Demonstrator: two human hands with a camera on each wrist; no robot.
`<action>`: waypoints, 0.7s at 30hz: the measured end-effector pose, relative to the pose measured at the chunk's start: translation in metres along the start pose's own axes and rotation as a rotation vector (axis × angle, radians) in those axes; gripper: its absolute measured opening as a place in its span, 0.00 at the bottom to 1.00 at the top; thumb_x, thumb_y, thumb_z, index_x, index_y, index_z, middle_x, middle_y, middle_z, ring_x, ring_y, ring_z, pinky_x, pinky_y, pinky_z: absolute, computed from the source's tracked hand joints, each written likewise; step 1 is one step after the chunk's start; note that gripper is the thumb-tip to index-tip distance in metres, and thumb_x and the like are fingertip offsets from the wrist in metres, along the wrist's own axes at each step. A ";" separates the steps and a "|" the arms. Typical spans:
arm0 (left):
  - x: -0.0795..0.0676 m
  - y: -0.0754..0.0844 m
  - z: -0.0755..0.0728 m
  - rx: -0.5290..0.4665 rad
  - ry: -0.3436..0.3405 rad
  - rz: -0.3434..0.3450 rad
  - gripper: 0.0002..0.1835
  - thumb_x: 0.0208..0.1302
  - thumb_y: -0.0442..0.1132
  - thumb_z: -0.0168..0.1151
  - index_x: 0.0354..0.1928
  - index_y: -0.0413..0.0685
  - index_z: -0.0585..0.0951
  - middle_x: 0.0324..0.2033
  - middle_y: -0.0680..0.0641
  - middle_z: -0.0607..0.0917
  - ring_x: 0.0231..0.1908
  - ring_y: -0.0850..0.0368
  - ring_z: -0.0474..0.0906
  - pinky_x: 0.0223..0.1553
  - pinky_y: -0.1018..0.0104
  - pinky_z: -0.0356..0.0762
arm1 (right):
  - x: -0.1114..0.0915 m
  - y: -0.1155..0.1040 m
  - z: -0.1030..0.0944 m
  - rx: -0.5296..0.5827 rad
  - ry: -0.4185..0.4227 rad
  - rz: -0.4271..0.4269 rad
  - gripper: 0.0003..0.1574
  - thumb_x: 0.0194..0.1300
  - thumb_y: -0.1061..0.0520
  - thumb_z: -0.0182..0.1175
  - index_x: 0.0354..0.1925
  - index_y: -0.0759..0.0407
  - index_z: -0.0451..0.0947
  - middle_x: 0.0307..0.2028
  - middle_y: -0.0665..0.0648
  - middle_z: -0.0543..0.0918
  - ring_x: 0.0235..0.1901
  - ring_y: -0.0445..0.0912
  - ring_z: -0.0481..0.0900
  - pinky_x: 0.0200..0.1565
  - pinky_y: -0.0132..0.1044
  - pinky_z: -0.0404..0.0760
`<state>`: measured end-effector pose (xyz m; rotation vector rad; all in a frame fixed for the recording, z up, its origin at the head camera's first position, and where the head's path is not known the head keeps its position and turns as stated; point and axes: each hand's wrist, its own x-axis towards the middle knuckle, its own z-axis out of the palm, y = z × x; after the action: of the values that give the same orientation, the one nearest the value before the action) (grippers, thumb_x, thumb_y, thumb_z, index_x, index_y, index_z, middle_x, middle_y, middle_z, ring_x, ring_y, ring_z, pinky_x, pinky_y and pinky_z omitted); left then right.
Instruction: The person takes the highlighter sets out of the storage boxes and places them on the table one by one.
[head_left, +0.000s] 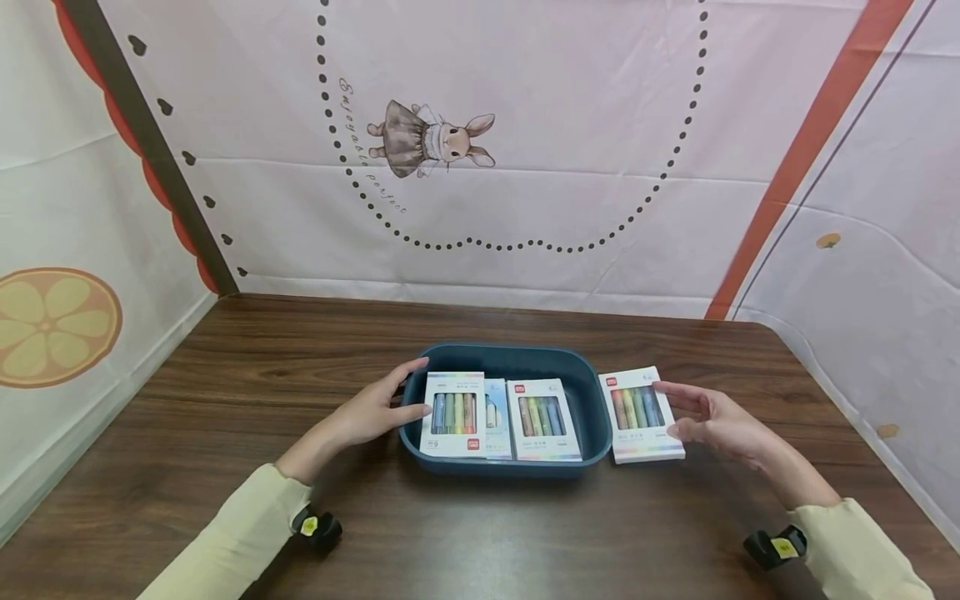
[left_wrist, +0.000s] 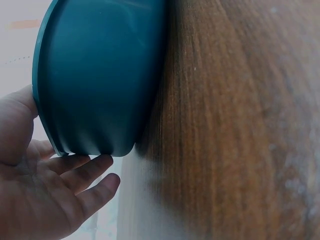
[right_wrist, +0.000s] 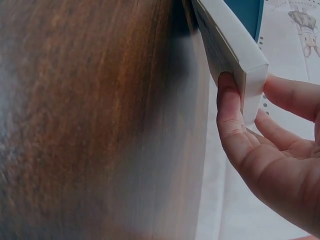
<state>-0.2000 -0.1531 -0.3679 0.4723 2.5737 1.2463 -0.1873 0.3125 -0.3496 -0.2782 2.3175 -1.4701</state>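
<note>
At the left end of a dark blue plastic bin (head_left: pixel 510 469), my left hand (head_left: pixel 367 412) holds the rim, its thumb over the edge beside a white box and its other fingers against the outer wall (left_wrist: pixel 95 75). Inside the bin lean a left crayon box (head_left: pixel 453 446), a middle pale blue box (head_left: pixel 498 442) partly hidden behind it, and a right crayon box (head_left: pixel 547 448). To the right of the bin, my right hand (head_left: pixel 716 425) pinches another white crayon box (head_left: pixel 648 446) by its right edge. Coloured sticks show through its window, and its underside (right_wrist: pixel 215 45) is raised from the table.
The bin stands on a dark wood-grain table (head_left: pixel 495 542). A printed cloth (head_left: pixel 562 125) with a rabbit figure hangs behind the table's back edge and along both sides. Dark wrist-worn cameras are strapped to both wrists.
</note>
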 end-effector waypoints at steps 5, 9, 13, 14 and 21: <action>0.000 0.000 0.000 -0.004 0.000 0.001 0.37 0.62 0.49 0.58 0.69 0.55 0.53 0.66 0.38 0.58 0.62 0.37 0.59 0.57 0.39 0.59 | 0.001 0.001 0.001 -0.033 0.012 0.003 0.46 0.56 0.62 0.62 0.66 0.70 0.50 0.64 0.76 0.53 0.50 0.54 0.71 0.41 0.32 0.78; 0.000 -0.001 0.000 -0.007 -0.001 0.004 0.37 0.62 0.49 0.58 0.69 0.55 0.53 0.66 0.37 0.58 0.62 0.37 0.59 0.57 0.39 0.60 | 0.000 0.001 0.003 -0.057 0.019 0.004 0.47 0.55 0.61 0.62 0.66 0.70 0.50 0.64 0.76 0.54 0.53 0.58 0.68 0.44 0.32 0.76; 0.001 -0.001 0.000 -0.008 -0.001 0.004 0.37 0.62 0.48 0.58 0.69 0.55 0.53 0.66 0.37 0.58 0.62 0.37 0.59 0.57 0.39 0.59 | 0.000 0.001 0.003 -0.073 0.020 0.005 0.47 0.56 0.60 0.62 0.67 0.69 0.50 0.64 0.75 0.54 0.53 0.59 0.68 0.45 0.33 0.76; 0.001 -0.001 0.000 -0.008 -0.001 0.002 0.37 0.62 0.48 0.58 0.69 0.55 0.53 0.66 0.37 0.58 0.62 0.37 0.59 0.57 0.39 0.59 | 0.000 0.001 0.003 -0.079 0.019 0.004 0.47 0.56 0.60 0.62 0.67 0.69 0.50 0.64 0.75 0.55 0.53 0.59 0.68 0.45 0.34 0.76; 0.001 -0.001 0.001 -0.003 0.001 0.001 0.37 0.62 0.48 0.58 0.69 0.55 0.53 0.66 0.37 0.58 0.62 0.37 0.59 0.57 0.39 0.59 | 0.000 0.003 0.004 -0.136 0.015 -0.012 0.46 0.56 0.59 0.62 0.66 0.69 0.51 0.63 0.76 0.56 0.53 0.62 0.68 0.47 0.41 0.75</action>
<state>-0.2006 -0.1528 -0.3692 0.4724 2.5723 1.2504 -0.1857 0.3106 -0.3536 -0.3194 2.4361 -1.3265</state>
